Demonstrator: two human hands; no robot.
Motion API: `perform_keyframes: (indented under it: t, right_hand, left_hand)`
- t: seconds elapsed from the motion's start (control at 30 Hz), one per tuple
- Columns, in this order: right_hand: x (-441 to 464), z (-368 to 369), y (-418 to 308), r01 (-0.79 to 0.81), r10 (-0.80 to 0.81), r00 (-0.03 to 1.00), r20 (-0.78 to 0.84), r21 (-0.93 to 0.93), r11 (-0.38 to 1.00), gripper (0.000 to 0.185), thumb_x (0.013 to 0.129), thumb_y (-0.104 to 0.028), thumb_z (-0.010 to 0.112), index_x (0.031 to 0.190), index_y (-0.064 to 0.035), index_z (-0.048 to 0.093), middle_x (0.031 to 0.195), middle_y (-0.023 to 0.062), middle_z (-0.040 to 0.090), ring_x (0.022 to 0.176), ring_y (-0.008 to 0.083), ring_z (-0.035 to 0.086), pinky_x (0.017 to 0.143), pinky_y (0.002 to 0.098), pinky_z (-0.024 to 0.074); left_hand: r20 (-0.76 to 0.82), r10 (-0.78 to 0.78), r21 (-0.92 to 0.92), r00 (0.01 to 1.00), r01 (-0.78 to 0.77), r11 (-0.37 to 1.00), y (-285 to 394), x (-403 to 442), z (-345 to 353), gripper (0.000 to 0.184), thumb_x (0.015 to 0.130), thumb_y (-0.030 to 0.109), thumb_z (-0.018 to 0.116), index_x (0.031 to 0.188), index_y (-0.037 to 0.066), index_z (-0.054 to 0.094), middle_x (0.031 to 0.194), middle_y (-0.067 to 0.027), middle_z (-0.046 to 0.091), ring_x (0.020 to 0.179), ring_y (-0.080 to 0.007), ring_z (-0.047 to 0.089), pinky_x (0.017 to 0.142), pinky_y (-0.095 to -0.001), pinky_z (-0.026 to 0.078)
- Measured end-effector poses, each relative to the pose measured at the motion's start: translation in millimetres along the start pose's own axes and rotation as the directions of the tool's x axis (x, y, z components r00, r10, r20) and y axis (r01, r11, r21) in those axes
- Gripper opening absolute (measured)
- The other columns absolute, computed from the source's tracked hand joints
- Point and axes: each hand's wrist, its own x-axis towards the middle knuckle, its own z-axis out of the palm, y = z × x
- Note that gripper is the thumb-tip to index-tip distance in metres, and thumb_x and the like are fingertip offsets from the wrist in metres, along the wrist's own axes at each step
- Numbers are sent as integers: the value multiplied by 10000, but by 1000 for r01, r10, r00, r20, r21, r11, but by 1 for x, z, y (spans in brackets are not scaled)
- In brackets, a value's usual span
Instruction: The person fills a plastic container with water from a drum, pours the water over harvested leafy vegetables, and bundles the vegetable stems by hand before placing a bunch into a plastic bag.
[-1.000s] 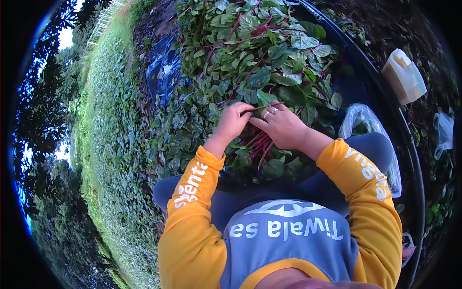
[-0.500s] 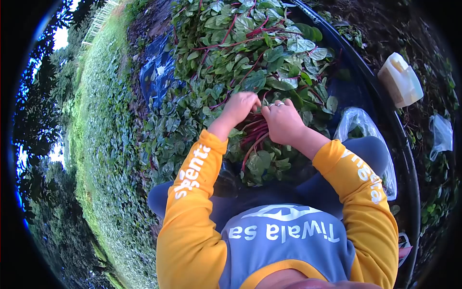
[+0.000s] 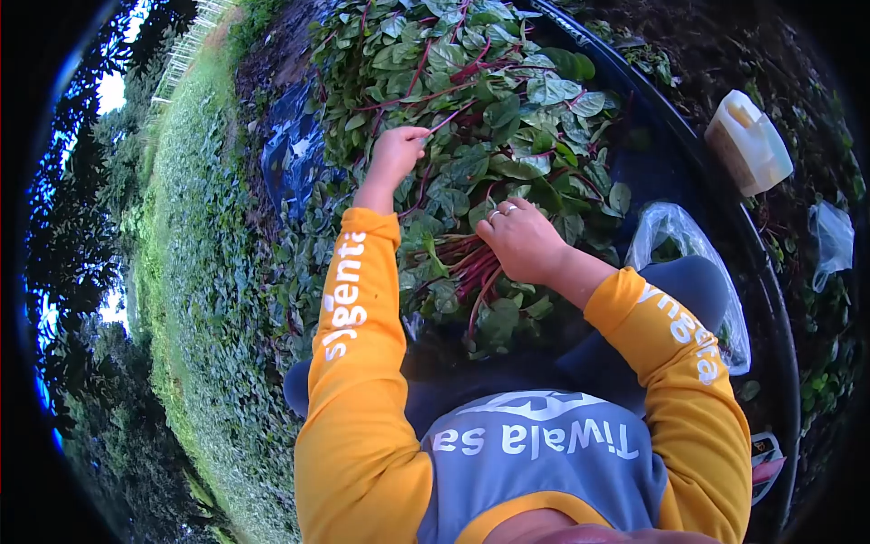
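Observation:
My right hand [image 3: 521, 238], with rings on a finger, closes around a bunch of Malabar spinach stems [image 3: 473, 270]; their reddish cut ends fan out toward my lap. Farther up and to the left, the fingers of my left hand [image 3: 396, 156] pinch together at the end of a thin red stem [image 3: 449, 119], which lies over the heap. Beneath and beyond both hands spreads a large heap of Malabar spinach [image 3: 444, 54], with broad green leaves and red stems.
At the right, a clear plastic bag [image 3: 693, 240] lies beside my knee. A cut-open plastic jug [image 3: 749, 143] and another thin bag [image 3: 830, 245] rest beyond the dark rim [image 3: 698, 154]. Blue plastic sheeting [image 3: 292, 150] lies left of the heap.
My left hand has moved up and left, away from my right hand, to a single stem. My right hand has shifted slightly down and remains on the bunch.

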Motion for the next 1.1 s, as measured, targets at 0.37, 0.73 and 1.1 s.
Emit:
perform_keyframes:
  t: [0.37, 0.73, 1.1]
  right_hand:
    - [0, 5, -18, 102, -101, 995, 6, -48, 994, 235, 767, -125, 602, 983, -35, 621, 911, 124, 647, 986, 310, 624, 1028, 432, 431]
    - [1, 7, -11, 67, -60, 994, 97, -71, 995, 206, 751, -118, 630, 947, -56, 613, 916, 102, 654, 1003, 283, 621, 991, 408, 434]
    - [6, 6, -10, 78, -73, 996, 57, -93, 993, 227, 767, -140, 636, 981, -65, 617, 936, 85, 668, 1030, 272, 622, 1020, 412, 419]
  left_hand:
    - [311, -162, -314, 937, 262, 913, -106, -105, 5, 273, 899, 117, 664, 1154, 28, 706, 972, -50, 713, 894, -168, 663, 857, -307, 510]
    - [-23, 370, 121, 929, -365, 923, -43, -83, 75, 236, 784, 143, 755, 997, 46, 721, 932, -130, 698, 892, -315, 668, 795, -406, 538]
    - [13, 297, 63, 955, -297, 953, -36, -94, 74, 292, 806, 157, 770, 1083, 70, 731, 940, -125, 614, 816, -278, 623, 739, -373, 514]
